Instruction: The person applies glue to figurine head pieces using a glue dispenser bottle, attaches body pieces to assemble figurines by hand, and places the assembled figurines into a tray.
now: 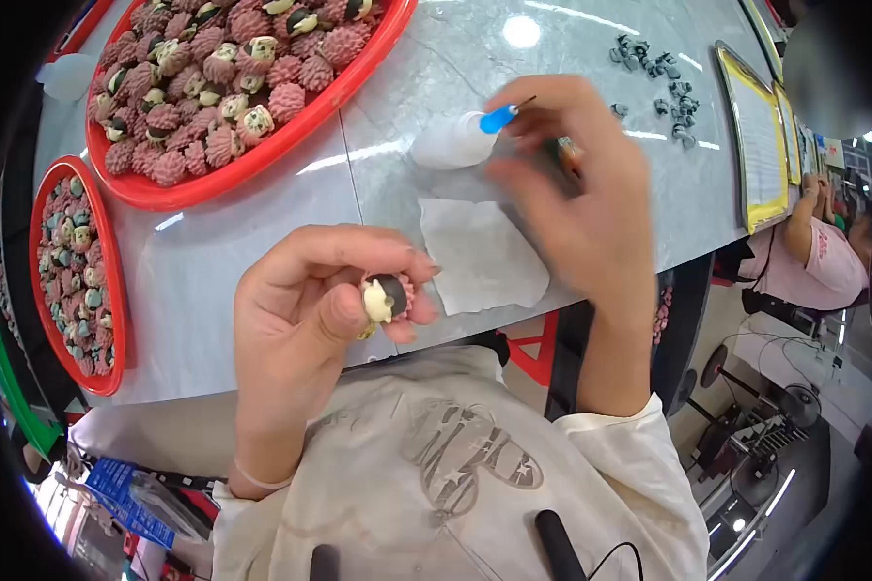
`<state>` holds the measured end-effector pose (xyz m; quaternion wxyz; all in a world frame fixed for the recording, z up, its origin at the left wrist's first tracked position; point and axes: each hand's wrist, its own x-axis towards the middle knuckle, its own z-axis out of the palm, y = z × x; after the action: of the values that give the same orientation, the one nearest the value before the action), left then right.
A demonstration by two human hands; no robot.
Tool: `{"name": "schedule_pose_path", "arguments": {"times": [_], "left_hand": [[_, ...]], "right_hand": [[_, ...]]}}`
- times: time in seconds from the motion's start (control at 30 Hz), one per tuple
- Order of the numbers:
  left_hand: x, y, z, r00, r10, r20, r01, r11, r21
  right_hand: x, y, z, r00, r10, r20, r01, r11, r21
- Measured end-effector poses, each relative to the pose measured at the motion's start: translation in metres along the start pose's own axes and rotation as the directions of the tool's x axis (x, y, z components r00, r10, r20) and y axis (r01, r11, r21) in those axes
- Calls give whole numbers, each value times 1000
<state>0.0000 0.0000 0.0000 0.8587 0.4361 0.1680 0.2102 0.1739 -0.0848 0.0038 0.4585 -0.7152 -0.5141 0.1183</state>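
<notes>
My left hand is closed, pinching a small figurine with a ridged pink body, a cream part and a dark cap. My right hand is blurred, with thumb and index finger curved apart beside a white squeeze bottle. The bottle's blue tip ends in a thin dark needle that overlaps my index finger. A small orange and dark bit shows among my right fingers; whether it is held or lies behind them I cannot tell. Below the bottle lies a white paper sheet.
A large red tray of pink figurines stands at upper left, beside a smaller red tray of mixed pieces. Several small dark grey pieces lie at upper right, near a yellow-edged document. Another person is at far right.
</notes>
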Motion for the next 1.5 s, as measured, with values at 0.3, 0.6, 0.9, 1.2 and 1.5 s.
{"name": "schedule_pose_path", "arguments": {"times": [0.3, 0.6, 0.9, 1.2, 1.5], "left_hand": [[3, -9, 4, 1000, -7, 6, 8, 998, -68], [3, -9, 5, 1000, -13, 6, 13, 999, 30], [3, -10, 5, 999, 25, -26, -24, 998, 57], [3, -11, -1, 998, 52, 25, -52, 999, 7], [1, -7, -1, 1000, -4, -2, 4, 1000, -1]], "right_hand": [[4, 48, -87, 958, 148, -244, -269, 751, -603], [-21, 21, -78, 918, 370, -142, -277, 854, 440], [-36, -4, -44, 938, 299, 175, -329, 611, 720], [-34, -39, 3, 980, 175, 92, -193, 740, 645], [-32, -39, 17, 980, -199, -19, 192, 909, 370]]}}
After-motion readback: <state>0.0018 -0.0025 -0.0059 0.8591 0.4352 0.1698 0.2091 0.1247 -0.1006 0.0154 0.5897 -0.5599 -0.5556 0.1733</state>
